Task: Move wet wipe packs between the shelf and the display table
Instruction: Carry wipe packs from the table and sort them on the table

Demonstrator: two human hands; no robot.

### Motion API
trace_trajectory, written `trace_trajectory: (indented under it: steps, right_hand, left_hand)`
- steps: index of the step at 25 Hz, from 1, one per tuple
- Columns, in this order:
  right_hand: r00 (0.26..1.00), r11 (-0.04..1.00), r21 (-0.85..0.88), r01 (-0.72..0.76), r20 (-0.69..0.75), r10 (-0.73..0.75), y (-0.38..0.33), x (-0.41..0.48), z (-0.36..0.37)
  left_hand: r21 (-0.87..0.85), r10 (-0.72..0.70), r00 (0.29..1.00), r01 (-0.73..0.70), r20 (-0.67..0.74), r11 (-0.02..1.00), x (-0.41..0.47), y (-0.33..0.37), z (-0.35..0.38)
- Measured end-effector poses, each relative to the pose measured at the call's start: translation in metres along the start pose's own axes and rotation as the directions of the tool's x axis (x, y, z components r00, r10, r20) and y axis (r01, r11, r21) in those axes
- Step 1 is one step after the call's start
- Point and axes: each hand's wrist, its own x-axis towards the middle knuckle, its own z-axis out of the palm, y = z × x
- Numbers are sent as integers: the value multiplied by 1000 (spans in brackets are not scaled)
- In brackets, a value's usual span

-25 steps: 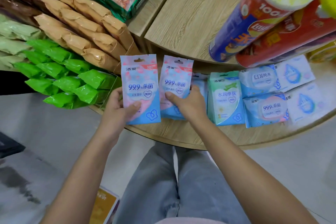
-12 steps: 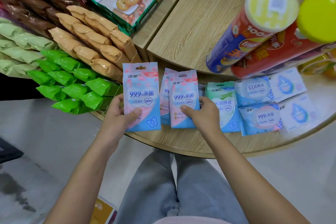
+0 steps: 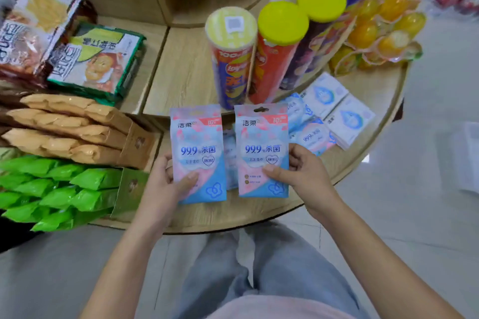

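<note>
Both hands are holding flat pink-and-blue plastic wet wipe packs upright, side by side, over the near edge of the round wooden surface (image 3: pixel 233 217). To the left of the left hand (image 3: pixel 166 184), bright green foil packets (image 3: pixel 59 189) are lying in rows, with tan paper-wrapped packets (image 3: pixel 72 127) just beyond them. The left hand is gripping the left pack (image 3: pixel 198 147) by its lower left side, thumb lying across the front and fingers curling behind. A narrow gap is separating this pack from the right pack (image 3: pixel 261 142), and a pale blue pack (image 3: pixel 230 158) lying on the surface is showing through it. The right hand (image 3: pixel 305 176) is pinching the right pack at its lower right edge, thumb on the front and fingers behind. Beyond both hands, tall cardboard chip tubes (image 3: pixel 233 59) with yellow lids are standing on an upper tier. Beyond and to the right of the right hand, white-and-blue wipe packs (image 3: pixel 337 111) are lying flat on the surface.
</note>
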Motion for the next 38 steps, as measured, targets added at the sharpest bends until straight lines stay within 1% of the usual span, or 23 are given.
trace_trajectory:
  steps: [3,6,9,11,14,16,17,20,24,27,29,32,34,38]
  right_hand:
    - [983,989,135,52,-179,-27,12,-47,-31]
    - [923,965,233,120,-385,-22,37,-102,-60]
    - [827,940,299,166,-562,33,72,-167,-91]
    - [764,915,351,197,-641,81,94,-205,-107]
    - [607,851,437,290,-772,190,130,-272,-140]
    - [505,812,467,349,-824,257,152,-308,-166]
    - [456,797,473,375,-843,285,163,-325,-183]
    - [325,770,456,445,-884,336,185,-372,-243]
    - [154,787,341,514,-939,306,182,-436,-338]
    - [33,797,244,552,-962,271,172,-480,-405]
    - [-28,795,200,573,-964,263,172,-502,-448]
    - [-95,789,177,588,-954,285,178,-518,-510]
    - [-139,777,185,602,-934,330,188,-521,-552]
    - [-207,708,197,678,-873,442,203,-527,-616]
  left_hand:
    - [114,37,974,-64,224,991,-2,17,29]
    - [172,85,893,-177,442,969,-12,32,70]
    - [184,102,776,-271,623,945,-34,37,122]
    - [200,75,697,-305,713,931,-52,36,157]
    - [223,11,528,-377,849,899,-98,22,243]
    - [224,-32,415,-425,909,877,-132,11,303]
    - [222,-55,357,-446,933,867,-151,5,334]
    - [219,-125,221,-478,967,851,-213,-19,427]
    - [215,-209,64,-467,976,858,-297,-52,526]
    - [227,-279,-47,-459,959,859,-344,-70,582]
    - [241,-313,-88,-457,946,856,-367,-81,623]
    - [246,-332,-111,-464,937,851,-391,-95,701]
    - [223,-339,-158,-494,927,840,-408,-102,764]
    - [178,-363,-239,-560,900,809,-456,-98,882]
